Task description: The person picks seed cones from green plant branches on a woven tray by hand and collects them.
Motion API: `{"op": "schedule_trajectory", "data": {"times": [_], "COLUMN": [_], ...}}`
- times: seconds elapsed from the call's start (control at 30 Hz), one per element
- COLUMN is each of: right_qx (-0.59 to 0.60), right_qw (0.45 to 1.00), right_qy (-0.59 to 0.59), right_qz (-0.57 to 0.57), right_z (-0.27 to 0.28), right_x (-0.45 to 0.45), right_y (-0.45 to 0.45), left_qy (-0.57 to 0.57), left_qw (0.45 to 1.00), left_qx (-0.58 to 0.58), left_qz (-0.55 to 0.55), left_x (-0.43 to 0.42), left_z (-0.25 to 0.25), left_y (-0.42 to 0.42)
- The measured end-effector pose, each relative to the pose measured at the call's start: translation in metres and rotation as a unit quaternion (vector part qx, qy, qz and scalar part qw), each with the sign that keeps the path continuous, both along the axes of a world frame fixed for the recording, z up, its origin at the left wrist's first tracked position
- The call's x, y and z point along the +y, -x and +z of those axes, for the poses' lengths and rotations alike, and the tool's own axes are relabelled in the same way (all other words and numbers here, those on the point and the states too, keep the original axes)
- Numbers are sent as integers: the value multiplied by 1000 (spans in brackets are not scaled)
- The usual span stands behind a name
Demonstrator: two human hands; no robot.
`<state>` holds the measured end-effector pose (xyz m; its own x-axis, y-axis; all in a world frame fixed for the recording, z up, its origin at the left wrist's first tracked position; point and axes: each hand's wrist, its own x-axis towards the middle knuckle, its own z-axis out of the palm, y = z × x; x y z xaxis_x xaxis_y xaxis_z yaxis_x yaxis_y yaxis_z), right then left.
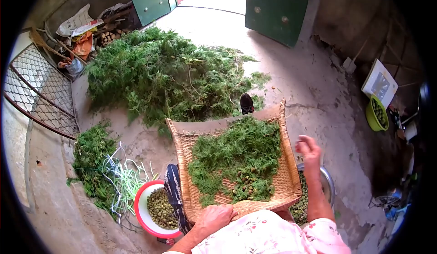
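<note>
A woven winnowing tray point(185, 181) rests across the person's lap, tilted, with green feathery sprigs point(236, 149) spread over it. Small round greenish-brown cones point(246, 188) lie among the sprigs toward the near side. My left hand point(214, 218) is closed over the tray's near rim. To the right of the tray, my right hand point(309, 150) is raised with its fingers loosely bent and apart, slightly blurred; nothing shows in it. Below my right forearm stands a metal basin point(328, 185) of small green cones, partly hidden by the tray and arm.
A red-rimmed white basin point(142, 208) of cones stands at the left. Beside it are pale plastic strips point(125, 176) and cut greenery point(93, 158). A large heap of branches point(168, 76) lies ahead, before green doors point(277, 10). At right sits a lime-green basket point(375, 115).
</note>
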<state>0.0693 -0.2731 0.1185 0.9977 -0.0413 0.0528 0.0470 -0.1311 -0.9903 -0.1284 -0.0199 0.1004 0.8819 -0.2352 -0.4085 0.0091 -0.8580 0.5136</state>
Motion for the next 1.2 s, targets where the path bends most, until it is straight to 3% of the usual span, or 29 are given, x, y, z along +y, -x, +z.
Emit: {"op": "schedule_trajectory", "data": {"times": [0.07, 0.1, 0.13, 0.2, 0.23, 0.27, 0.3, 0.37, 0.4, 0.43, 0.47, 0.5, 0.53, 0.57, 0.67, 0.73, 0.77, 0.8, 0.83, 0.87, 0.93, 1.07, 1.13, 1.2], "right_qx": [-80, -135, -185, -148, -135, -99, -11, 1, -7, -41, -64, -60, -100, -84, -128, -102, -74, 15, -6, -27, -88, -65, -143, -131], "right_qw": [954, 892, 806, 635, 533, 473, 593, 489, 494, 534, 509, 530, 598, 593, 693, 706, 686, 609, 541, 468, 486, 637, 725, 781], "right_qy": [139, 188, 230, 339, 449, 459, 383, 492, 509, 473, 483, 467, 433, 447, 396, 384, 396, 470, 502, 530, 491, 411, 335, 307], "right_qz": [255, 389, 514, 678, 704, 745, 708, 720, 705, 700, 710, 705, 667, 665, 588, 587, 605, 639, 675, 706, 718, 649, 584, 527], "right_z": [30, 18, -1, -23, -45, -59, -102, -57, -56, -69, -68, -72, -72, -69, -69, -63, -61, -53, -54, -55, -80, -86, -96, -92], "right_x": [41, 53, 63, 77, 84, 87, 73, 101, 105, 101, 107, 107, 105, 112, 117, 114, 114, 120, 123, 124, 121, 162, 174, 175], "right_y": [12, 14, 15, 33, 45, 48, 55, 56, 54, 50, 46, 43, 43, 37, 16, 9, 11, 16, 21, 26, 31, 32, 19, 0], "left_qy": [1, 6, 11, 4, 8, -13, 17, -16, 7, 36, 39, 66, 41, 9, -41, -17, -18, 54, 126, 128, 100, 96, 111, 128], "left_qw": [1000, 1000, 1000, 999, 999, 999, 995, 984, 961, 945, 924, 919, 894, 866, 831, 842, 842, 854, 855, 854, 870, 868, 864, 860], "left_qx": [9, -4, -15, -51, -38, -41, -83, -164, -263, -299, -345, -323, -385, -432, -442, -398, -395, -317, -236, -234, -254, -250, -249, -248], "left_qz": [0, 5, 10, 8, 16, 21, 58, 71, 87, 129, 157, 216, 226, 251, 336, 364, 368, 409, 444, 446, 411, 419, 423, 427], "left_x": [-1, -1, -2, 0, 2, 4, 10, 30, 42, 52, 65, 78, 90, 99, 128, 144, 143, 141, 139, 140, 143, 142, 142, 143], "left_z": [0, 1, 1, 2, 7, 6, 2, -1, -6, -1, -3, -7, -10, -15, -44, -65, -64, -60, -58, -60, -63, -61, -64, -67], "left_y": [0, 0, 1, 1, -1, -4, -7, -19, -28, -36, -43, -51, -60, -68, -84, -88, -87, -88, -89, -90, -89, -87, -87, -87]}}
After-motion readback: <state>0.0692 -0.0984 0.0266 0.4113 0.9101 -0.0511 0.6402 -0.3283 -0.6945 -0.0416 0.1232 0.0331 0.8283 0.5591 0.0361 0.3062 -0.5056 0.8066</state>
